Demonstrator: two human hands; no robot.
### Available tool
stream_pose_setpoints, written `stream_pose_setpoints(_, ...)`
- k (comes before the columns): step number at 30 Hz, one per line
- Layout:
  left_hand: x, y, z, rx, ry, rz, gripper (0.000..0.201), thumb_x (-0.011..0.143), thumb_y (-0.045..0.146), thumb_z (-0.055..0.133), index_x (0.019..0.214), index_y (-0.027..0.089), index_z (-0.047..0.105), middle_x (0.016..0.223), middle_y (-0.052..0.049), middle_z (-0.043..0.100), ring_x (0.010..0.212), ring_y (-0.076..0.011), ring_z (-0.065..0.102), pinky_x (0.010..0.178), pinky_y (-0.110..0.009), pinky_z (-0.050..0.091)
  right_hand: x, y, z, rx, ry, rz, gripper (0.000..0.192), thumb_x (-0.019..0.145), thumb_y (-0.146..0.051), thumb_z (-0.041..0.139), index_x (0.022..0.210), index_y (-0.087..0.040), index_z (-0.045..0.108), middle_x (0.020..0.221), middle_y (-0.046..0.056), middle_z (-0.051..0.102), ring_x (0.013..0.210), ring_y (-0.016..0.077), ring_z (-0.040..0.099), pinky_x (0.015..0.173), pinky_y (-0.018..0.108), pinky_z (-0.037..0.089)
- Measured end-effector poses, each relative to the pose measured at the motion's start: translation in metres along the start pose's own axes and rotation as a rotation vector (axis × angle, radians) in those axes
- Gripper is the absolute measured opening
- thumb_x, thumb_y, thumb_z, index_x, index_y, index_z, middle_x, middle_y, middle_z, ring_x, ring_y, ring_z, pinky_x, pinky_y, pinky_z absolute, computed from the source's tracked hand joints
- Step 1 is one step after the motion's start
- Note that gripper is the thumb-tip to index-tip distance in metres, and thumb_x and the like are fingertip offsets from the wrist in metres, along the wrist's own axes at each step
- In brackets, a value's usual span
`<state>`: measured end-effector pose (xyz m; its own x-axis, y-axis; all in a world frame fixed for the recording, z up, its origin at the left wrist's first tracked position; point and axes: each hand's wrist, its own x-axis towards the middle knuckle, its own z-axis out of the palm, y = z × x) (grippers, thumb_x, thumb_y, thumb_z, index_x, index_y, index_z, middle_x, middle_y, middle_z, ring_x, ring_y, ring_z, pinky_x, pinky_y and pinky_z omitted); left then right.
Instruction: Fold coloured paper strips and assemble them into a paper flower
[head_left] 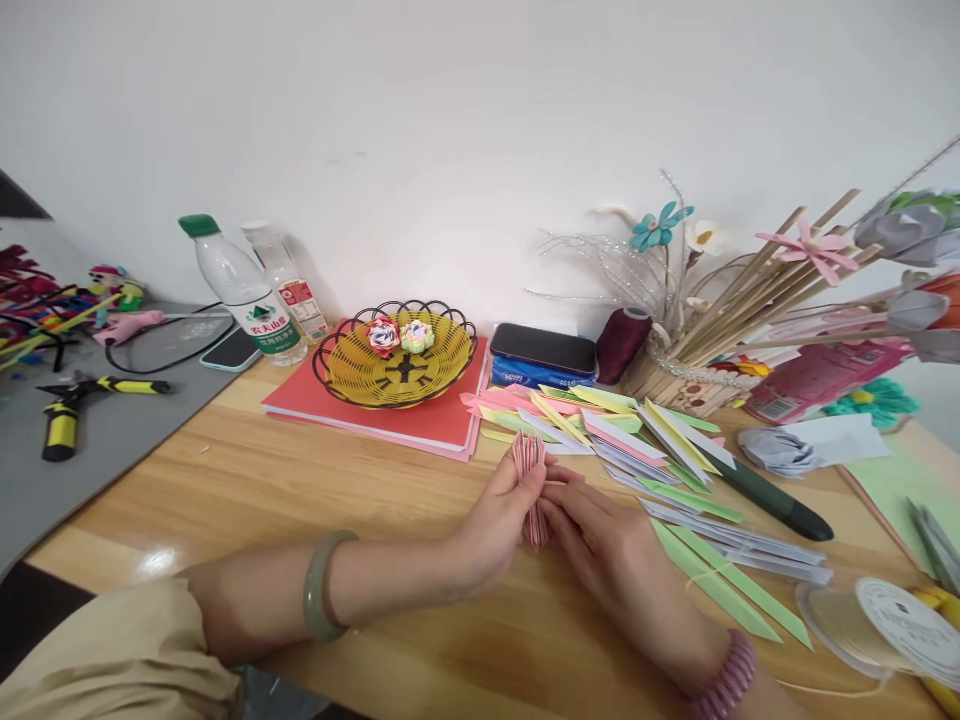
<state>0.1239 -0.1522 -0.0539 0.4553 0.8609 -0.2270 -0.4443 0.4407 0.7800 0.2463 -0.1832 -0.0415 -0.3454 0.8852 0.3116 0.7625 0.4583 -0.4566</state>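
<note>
Paper bundle (pixel 530 453) (slender, finely striped) between left hand (pixel 491 528) and right hand (pixel 611 545)

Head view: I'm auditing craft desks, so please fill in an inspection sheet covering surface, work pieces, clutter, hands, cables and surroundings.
Surface: glossy pale wooden table; flat grey mat at the left.
Work pieces: red-and-white striped pleated paper piece in hand; loose folded pastel paper strips spread to its right.
Clutter: black-and-yellow metal pliers on the mat; yellow woven basket with black looped rim on a red paper stack.
Hands: left hand pinches the striped piece; right hand has fingers against its right side, grip partly hidden.
Cables: thin black cable curving over the mat beside a pink plastic tool.
Surroundings: white wall behind; other people, nothing seen.
</note>
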Motion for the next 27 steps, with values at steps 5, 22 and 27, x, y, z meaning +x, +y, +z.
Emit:
stream_pose_setpoints(5, 0.001, -0.001, -0.004, 0.133, -0.011, 0.037, 0.029, 0.077, 0.042, 0.054, 0.092, 0.017, 0.055, 0.074, 0.0, 0.056, 0.044, -0.0038, 0.036, 0.043, -0.019, 0.027, -0.001, -0.001, -0.005, -0.01, 0.0, -0.03, 0.024, 0.087, -0.017, 0.036, 0.078, -0.019, 0.058, 0.078, 0.004, 0.063, 0.072, 0.0146, 0.061, 0.064, 0.024, 0.047)
stream_pose_setpoints(22, 0.001, 0.007, -0.004, 0.056, -0.24, -0.131, 0.03, 0.076, 0.043, 0.053, 0.089, 0.018, 0.044, 0.07, 0.003, 0.053, 0.036, -0.0033, 0.042, 0.036, -0.017, 0.031, 0.004, 0.016, -0.024, 0.279, 0.236, 0.289, 0.029, 0.082, -0.036, 0.049, 0.105, -0.018, 0.056, 0.069, 0.0, 0.053, 0.058, 0.0118, 0.047, 0.051, 0.024, 0.04)
stream_pose_setpoints(27, -0.003, 0.009, -0.003, 0.028, -0.32, -0.244, 0.026, 0.078, 0.039, 0.053, 0.073, 0.018, 0.038, 0.06, 0.008, 0.041, 0.035, 0.0003, 0.027, 0.036, -0.014, 0.025, 0.012, 0.019, -0.015, 0.592, 0.025, 0.37, 0.041, 0.079, -0.043, 0.05, 0.108, -0.015, 0.052, 0.061, -0.004, 0.045, 0.058, 0.012, 0.047, 0.053, 0.024, 0.04)
